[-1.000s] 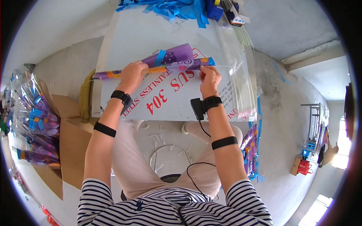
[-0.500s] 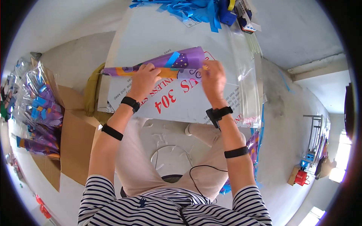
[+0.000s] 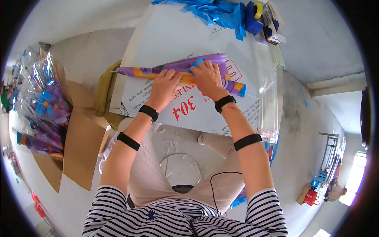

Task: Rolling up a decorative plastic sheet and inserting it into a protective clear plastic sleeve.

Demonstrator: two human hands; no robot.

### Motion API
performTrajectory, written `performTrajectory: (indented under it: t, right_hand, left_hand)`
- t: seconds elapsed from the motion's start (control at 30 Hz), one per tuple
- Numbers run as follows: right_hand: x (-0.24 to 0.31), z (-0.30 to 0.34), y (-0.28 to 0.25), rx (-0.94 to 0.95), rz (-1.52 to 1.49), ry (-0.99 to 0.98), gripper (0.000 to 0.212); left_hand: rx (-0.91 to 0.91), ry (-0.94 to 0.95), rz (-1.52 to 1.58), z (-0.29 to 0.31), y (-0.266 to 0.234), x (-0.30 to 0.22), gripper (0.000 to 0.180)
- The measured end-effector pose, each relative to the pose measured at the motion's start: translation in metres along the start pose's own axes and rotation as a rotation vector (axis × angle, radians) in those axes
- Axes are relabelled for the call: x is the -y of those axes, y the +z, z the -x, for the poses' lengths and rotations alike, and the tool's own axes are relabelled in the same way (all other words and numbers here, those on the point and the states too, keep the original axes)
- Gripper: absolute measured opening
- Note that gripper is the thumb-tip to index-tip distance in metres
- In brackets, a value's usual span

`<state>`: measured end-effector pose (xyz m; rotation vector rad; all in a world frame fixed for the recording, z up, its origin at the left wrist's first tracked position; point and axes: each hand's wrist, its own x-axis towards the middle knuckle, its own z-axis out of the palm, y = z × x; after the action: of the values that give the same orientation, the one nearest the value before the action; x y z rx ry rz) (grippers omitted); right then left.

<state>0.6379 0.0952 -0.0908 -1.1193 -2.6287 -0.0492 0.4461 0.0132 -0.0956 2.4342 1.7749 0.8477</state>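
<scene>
A long folded sheet (image 3: 173, 65), printed purple and orange, lies across the board in front of me. It tapers at its left end, where a thin tip pokes out. Its orange edge strip (image 3: 233, 85) runs out to the right and ends in blue. Midway along that edge, my left hand (image 3: 166, 87) has its fingers bent over the sheet. My right hand (image 3: 208, 79) is just to the right, fingers curled down on the sheet and on a blue strip (image 3: 196, 63), which it partly covers. The fingertips' undersides are hidden.
The work board (image 3: 158, 43) carries blue strips (image 3: 221, 14) at the far edge, beside a blue tape dispenser (image 3: 253, 19) and a small box (image 3: 271, 29). Clear plastic bags (image 3: 268, 98) lie along the right side. An open carton (image 3: 81, 146) with wrapped purple bundles (image 3: 49, 106) stands left.
My right hand has moved left from the sheet's right end to its middle, onto the blue strip. The orange edge now sticks out to the right. The whole view has shifted slightly.
</scene>
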Motion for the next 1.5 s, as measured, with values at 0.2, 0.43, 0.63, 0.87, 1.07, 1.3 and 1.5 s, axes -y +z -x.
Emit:
performTrajectory:
  t: [0.2, 0.43, 0.63, 0.87, 1.07, 1.3, 1.5]
  right_hand:
    - [-0.002, -0.004, -0.002, 0.010, 0.015, 0.004, 0.021]
    - [-0.001, -0.028, 0.006, 0.006, 0.007, 0.041, 0.018]
    - [-0.011, -0.028, 0.008, 0.054, 0.021, 0.025, 0.017]
    - [-0.014, -0.029, 0.015, 0.071, -0.087, 0.053, 0.020]
    - [-0.013, -0.037, 0.007, 0.084, -0.063, 0.086, 0.024]
    - [-0.022, -0.039, 0.001, 0.177, -0.058, 0.072, 0.015]
    - [-0.022, -0.027, 0.011, 0.240, -0.249, 0.230, 0.008]
  left_hand:
    - [-0.055, 0.018, 0.001, 0.000, 0.000, 0.003, 0.044]
    - [0.017, -0.034, 0.029, 0.001, 0.002, 0.005, 0.044]
    - [0.015, -0.048, 0.025, 0.001, -0.001, 0.002, 0.044]
    - [0.023, -0.057, 0.014, 0.002, 0.001, 0.005, 0.046]
    - [0.018, -0.052, 0.021, 0.002, 0.002, 0.005, 0.048]
    - [0.013, -0.064, 0.019, 0.002, 0.004, 0.006, 0.048]
    - [-0.008, -0.064, 0.020, 0.004, 0.003, 0.007, 0.048]
